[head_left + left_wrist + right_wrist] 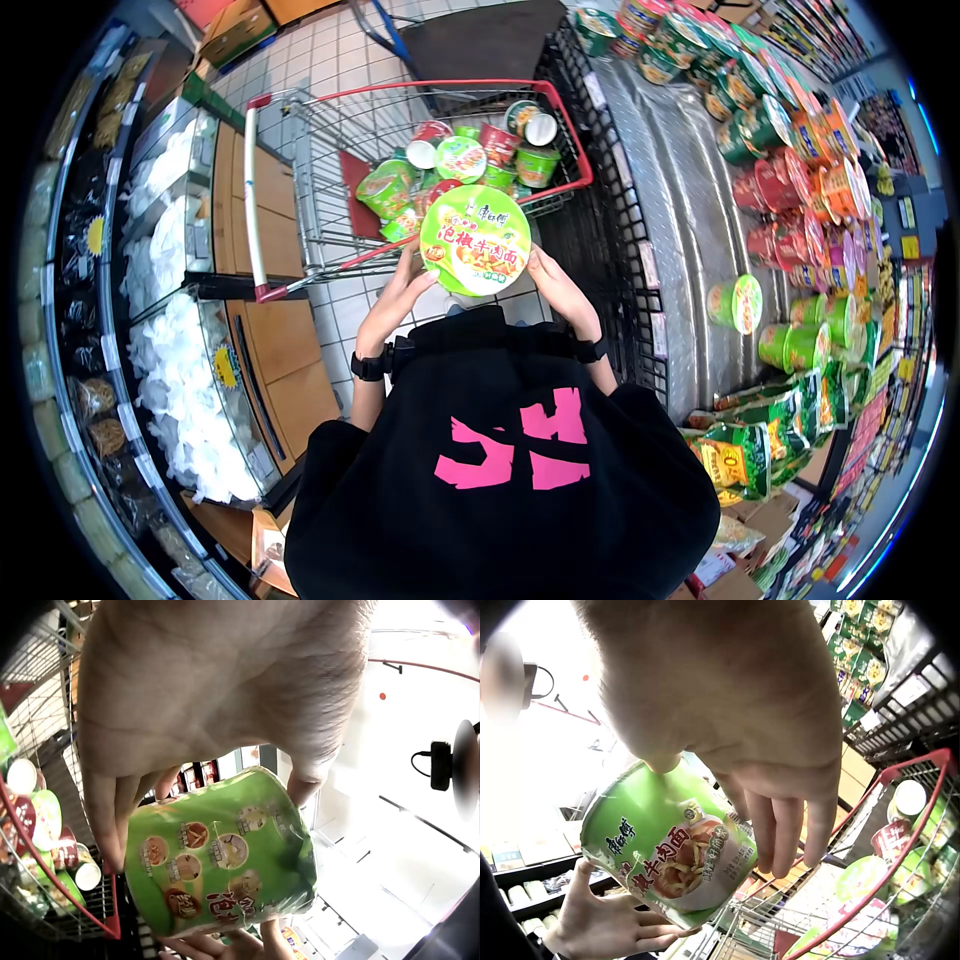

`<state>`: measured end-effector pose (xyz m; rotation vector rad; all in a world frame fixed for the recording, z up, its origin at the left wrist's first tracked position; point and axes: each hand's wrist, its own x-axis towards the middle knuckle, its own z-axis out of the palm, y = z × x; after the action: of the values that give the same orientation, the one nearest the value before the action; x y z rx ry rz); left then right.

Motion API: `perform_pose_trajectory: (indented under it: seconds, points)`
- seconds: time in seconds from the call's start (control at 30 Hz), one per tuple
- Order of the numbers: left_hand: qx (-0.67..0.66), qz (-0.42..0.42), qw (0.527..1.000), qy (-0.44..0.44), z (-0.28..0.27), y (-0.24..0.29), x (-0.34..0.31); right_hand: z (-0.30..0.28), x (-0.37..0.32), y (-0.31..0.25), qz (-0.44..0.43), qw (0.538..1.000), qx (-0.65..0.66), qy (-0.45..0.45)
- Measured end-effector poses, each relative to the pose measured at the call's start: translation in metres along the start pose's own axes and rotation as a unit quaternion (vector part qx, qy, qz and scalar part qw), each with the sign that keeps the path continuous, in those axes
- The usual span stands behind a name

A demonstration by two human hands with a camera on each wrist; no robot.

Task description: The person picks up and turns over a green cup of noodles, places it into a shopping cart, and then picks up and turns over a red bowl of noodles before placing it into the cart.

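Btwn gripping L hand (398, 300) & R hand (565, 292), green cup (221, 851) shows lid (476, 240) (head view), sides (676, 851) (wrist views).

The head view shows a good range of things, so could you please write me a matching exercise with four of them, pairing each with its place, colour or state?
1. Large noodle tub
2. Shirt print
3. Pile of tubs
4. Green bags

A. Inside the wire cart
B. At the lower right of the head view, near the metal shelf
C. Held between the left hand and the right hand
D. Pink, on black cloth

Right pairs: 1-C, 2-D, 3-A, 4-B
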<state>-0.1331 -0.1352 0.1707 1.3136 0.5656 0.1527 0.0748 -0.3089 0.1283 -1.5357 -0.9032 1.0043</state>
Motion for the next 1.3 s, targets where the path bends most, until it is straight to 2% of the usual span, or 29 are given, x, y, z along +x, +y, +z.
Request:
perform_pose_trajectory:
  seconds: [0.2,0.4,0.5,0.53,0.63,0.77,0.83,0.97,1.03,1.1,1.13,1.23,1.3]
  points:
    - [-0.05,0.034,0.998,0.036,-0.044,-0.022,-0.011,0.035,0.039,-0.028,0.014,0.998,0.014,-0.056]
    - [-0.077,0.03,0.991,0.103,-0.055,-0.033,-0.012,0.046,0.064,-0.009,0.05,0.991,0.028,-0.117]
    - [-0.062,0.038,0.99,0.122,-0.056,-0.032,-0.005,0.044,0.071,-0.01,0.02,0.99,0.043,-0.131]
    - [-0.071,0.039,0.99,0.117,-0.056,-0.032,-0.001,0.043,0.074,-0.012,0.034,0.987,0.092,-0.13]
    - [-0.087,0.039,0.988,0.12,-0.057,-0.038,0.011,0.032,0.087,-0.021,0.086,0.979,0.114,-0.147]
    - [-0.139,0.038,0.981,0.13,-0.063,-0.044,0.038,0.019,0.121,-0.037,0.093,0.983,0.077,-0.142]
    - [-0.194,0.041,0.972,0.126,-0.066,-0.034,0.056,0.012,0.141,-0.04,0.099,0.979,0.084,-0.157]
    - [-0.217,0.023,0.969,0.119,-0.076,-0.017,0.092,-0.002,0.184,-0.034,0.138,0.977,0.06,-0.149]
    - [-0.184,0.018,0.973,0.137,-0.087,-0.028,0.116,-0.01,0.205,-0.028,0.146,0.975,0.1,-0.132]
    - [-0.139,0.002,0.978,0.153,-0.091,-0.028,0.134,-0.018,0.225,-0.022,0.145,0.977,0.085,-0.134]
    - [-0.107,-0.022,0.978,0.176,-0.086,-0.009,0.138,-0.022,0.238,-0.012,0.147,0.977,0.084,-0.133]
    - [-0.038,-0.012,0.981,0.191,-0.093,-0.013,0.167,-0.032,0.264,-0.005,0.169,0.974,0.056,-0.142]
    - [-0.037,-0.006,0.976,0.214,-0.094,-0.028,0.182,-0.035,0.282,0.009,0.2,0.966,0.053,-0.156]
